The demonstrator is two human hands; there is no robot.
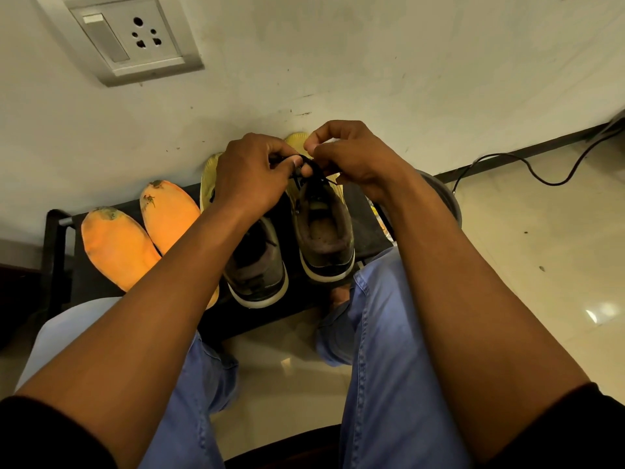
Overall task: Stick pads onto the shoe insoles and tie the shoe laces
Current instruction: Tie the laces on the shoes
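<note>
Two dark shoes with white soles stand side by side on a low black stool (61, 252), heels toward me: the left shoe (257, 272) and the right shoe (324, 231). Both hands meet above the right shoe's tongue. My left hand (250, 177) pinches one part of the black lace (306, 167), and my right hand (348, 157) pinches another part of it just beside. Two orange insoles (118, 245) (169, 214) lie flat on the stool left of the shoes, their toe ends stained dark. My left forearm covers part of the left shoe.
A white wall with a switch and socket plate (125, 35) rises right behind the stool. A black cable (527, 167) trails over the glossy tiled floor at the right. My knees in blue jeans (382, 350) sit close under the stool's front edge. A grey round object (446, 198) stands behind my right forearm.
</note>
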